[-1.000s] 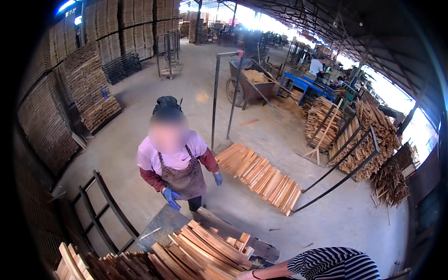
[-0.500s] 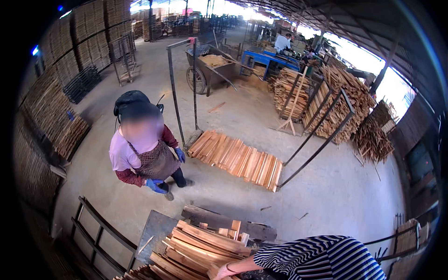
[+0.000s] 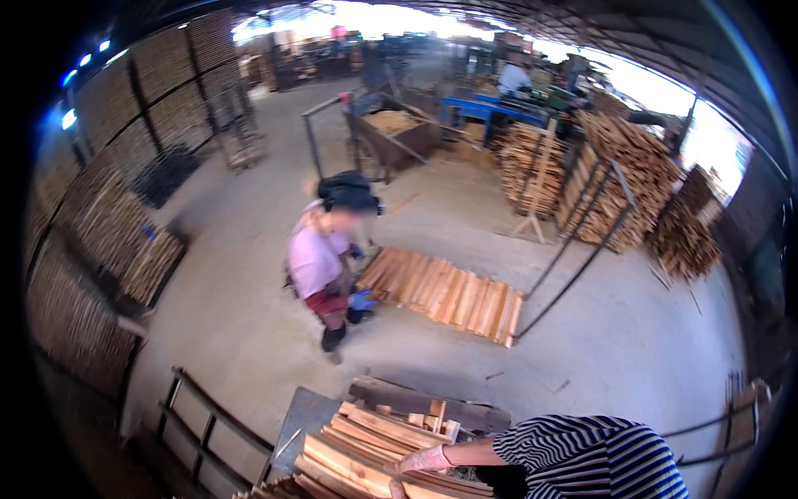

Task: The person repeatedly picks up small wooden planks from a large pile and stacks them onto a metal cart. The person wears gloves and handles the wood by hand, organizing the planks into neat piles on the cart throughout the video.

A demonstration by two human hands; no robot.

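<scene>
My right hand (image 3: 426,459), in a pale pinkish glove, reaches in from the right below a striped sleeve. Its fingers are bent over the edge of a wooden strip (image 3: 353,466) on top of the near pile of wooden strips (image 3: 378,427). Close to that strip's end, at the lower edge, a small part of what looks like my left hand (image 3: 397,490) shows; the rest is cut off, so its grip is hidden. The pile lies on a dark grey metal surface (image 3: 301,422), with short wood offcuts (image 3: 434,413) on its far side.
Beyond the pile, a co-worker (image 3: 328,258) in blue gloves stands beside a row of strips (image 3: 449,291) on a low frame with metal uprights (image 3: 573,249). A black metal rack (image 3: 208,428) stands at the near left. Tall wood stacks (image 3: 615,179) and a cart (image 3: 395,137) are farther back.
The co-worker has moved right and turned toward the row of strips. My right hand has moved right and up over the pile, and a strip now lies nearer it. My view has shifted slightly.
</scene>
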